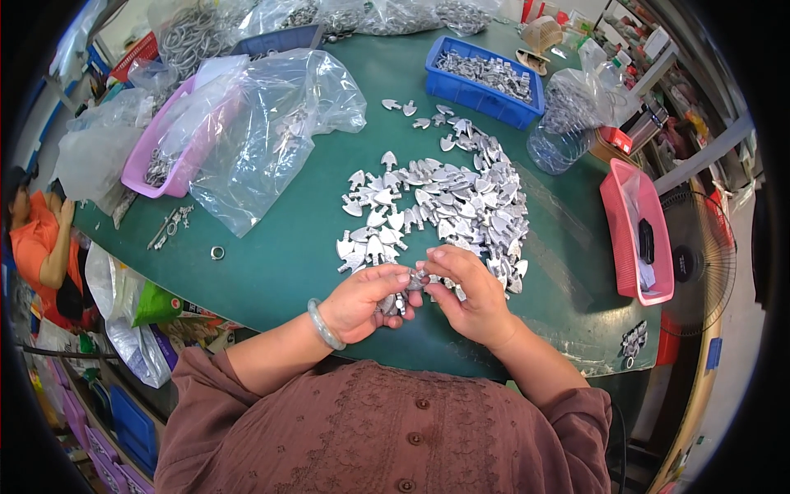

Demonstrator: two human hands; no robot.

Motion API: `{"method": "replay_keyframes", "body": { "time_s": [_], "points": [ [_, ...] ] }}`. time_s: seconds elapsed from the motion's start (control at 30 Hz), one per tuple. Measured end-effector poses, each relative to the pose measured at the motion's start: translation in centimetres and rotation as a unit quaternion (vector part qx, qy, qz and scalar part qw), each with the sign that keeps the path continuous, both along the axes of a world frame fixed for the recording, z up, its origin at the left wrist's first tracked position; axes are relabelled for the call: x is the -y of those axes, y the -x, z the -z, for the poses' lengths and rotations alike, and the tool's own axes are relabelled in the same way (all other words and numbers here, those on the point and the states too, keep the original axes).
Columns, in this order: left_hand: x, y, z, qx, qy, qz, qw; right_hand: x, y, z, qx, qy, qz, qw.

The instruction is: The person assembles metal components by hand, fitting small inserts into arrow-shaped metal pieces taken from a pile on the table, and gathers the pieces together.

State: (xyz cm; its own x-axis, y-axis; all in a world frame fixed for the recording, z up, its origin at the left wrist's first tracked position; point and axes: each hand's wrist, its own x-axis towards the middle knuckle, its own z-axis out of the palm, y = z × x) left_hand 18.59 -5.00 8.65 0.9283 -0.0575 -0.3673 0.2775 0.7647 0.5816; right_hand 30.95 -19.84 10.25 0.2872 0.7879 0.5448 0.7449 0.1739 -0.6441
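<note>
Small silver metal pieces, shaped like spades with a short notched stem, lie in a loose pile on the green table. At the near side of that pile, both hands meet in front of my body. My left hand, with a pale bangle at its wrist, is closed around several of the metal pieces. Thumb and fingers of my right hand pinch at a metal piece held between the two hands. Fingers partly cover that piece, so its exact shape is hidden.
A blue bin of small metal parts stands behind the pile. Left are a pink bin and a clear plastic bag. A pink basket and a fan are at right. Another person sits far left.
</note>
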Motion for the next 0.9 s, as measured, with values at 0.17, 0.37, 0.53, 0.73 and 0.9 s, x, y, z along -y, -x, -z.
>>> {"method": "replay_keyframes", "body": {
  "time_s": [0.17, 0.37, 0.53, 0.73, 0.9],
  "points": [
    [-0.2, 0.0, 0.5, 0.009, 0.043, 0.000, 0.999, 0.0, 0.2, -0.4, 0.024, -0.008, -0.011, 1.000],
    [-0.7, -0.1, 0.7, 0.032, 0.104, 0.016, 0.994, -0.2, 0.3, -0.7, 0.030, -0.015, -0.027, 0.999],
    [-1.3, 0.5, 0.5, 0.056, 0.151, 0.008, 0.987, -0.5, 0.1, -0.8, 0.033, -0.008, -0.012, 0.999],
    [-3.6, 3.4, -0.3, 0.101, 0.080, -0.043, 0.991, 0.0, -0.2, -1.6, 0.103, 0.041, 0.028, 0.993],
    [-9.2, 7.7, -2.2, 0.079, 0.027, -0.229, 0.970, -1.7, -1.0, -2.0, 0.110, 0.071, -0.001, 0.991]
  ]
}}
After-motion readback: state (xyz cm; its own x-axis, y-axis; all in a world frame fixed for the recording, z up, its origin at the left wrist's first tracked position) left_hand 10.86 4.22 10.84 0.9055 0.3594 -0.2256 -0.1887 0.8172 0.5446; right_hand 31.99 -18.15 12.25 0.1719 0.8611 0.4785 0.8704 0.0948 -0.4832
